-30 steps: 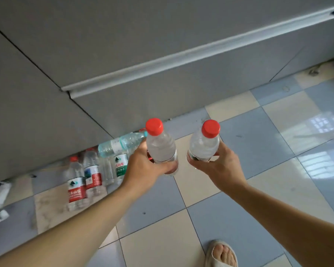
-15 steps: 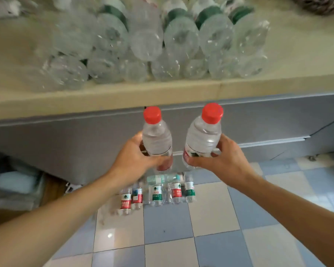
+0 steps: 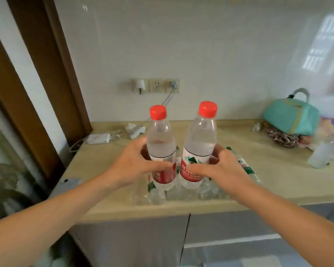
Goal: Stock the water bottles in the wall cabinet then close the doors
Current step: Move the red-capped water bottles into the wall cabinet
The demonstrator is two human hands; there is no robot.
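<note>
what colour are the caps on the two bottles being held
Red, on both bottle caps, clear in the head view.

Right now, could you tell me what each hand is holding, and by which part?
The left hand grips one red-capped bottle around its labelled middle; the right hand grips the other bottle the same way.

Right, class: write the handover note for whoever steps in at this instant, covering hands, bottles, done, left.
Left hand grips a clear red-capped plastic water bottle, upright.
Right hand grips a second one, upright.
Both are above the beige countertop, over more clear bottles lying there.
Done: two bottles in hand.
Left: the wall cabinet is out of view; stock the bottles, close the doors.
</note>
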